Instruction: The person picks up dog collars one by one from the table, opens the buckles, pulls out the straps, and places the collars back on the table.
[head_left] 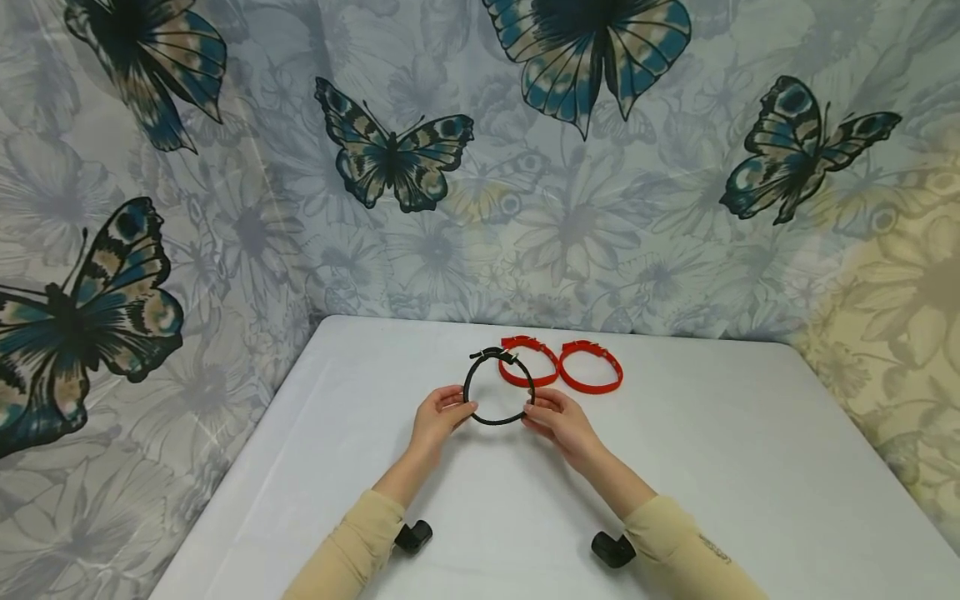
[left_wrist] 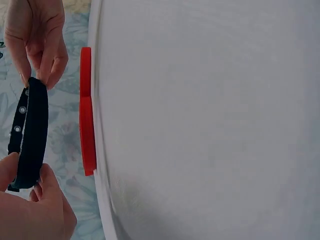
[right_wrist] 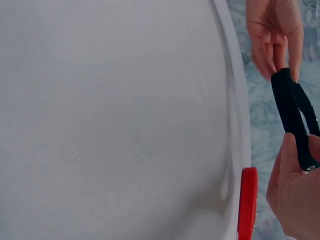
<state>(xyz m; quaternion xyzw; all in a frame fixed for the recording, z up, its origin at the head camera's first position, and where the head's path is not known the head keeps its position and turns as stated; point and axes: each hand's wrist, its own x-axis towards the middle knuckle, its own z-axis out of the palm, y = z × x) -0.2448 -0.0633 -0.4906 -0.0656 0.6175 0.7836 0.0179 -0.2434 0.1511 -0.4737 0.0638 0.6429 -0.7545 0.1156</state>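
A black collar [head_left: 498, 422] with a buckle and metal-rimmed holes is fastened into a ring and held up over the white table. My left hand [head_left: 437, 423] pinches its left side between thumb and fingers. On the opposite side my right hand [head_left: 567, 427] pinches the same band. The collar's buckle end is at the top, facing away from me. From the left wrist view the black collar [left_wrist: 36, 135] appears edge-on, its eyelets showing along the strap.
Two red collars [head_left: 591, 389], both buckled into rings, lie side by side near the back of the white table [head_left: 360, 367]. The black ring partly overlaps the left one in the head view. Butterfly-printed cloth [head_left: 420, 267] hangs behind the table.
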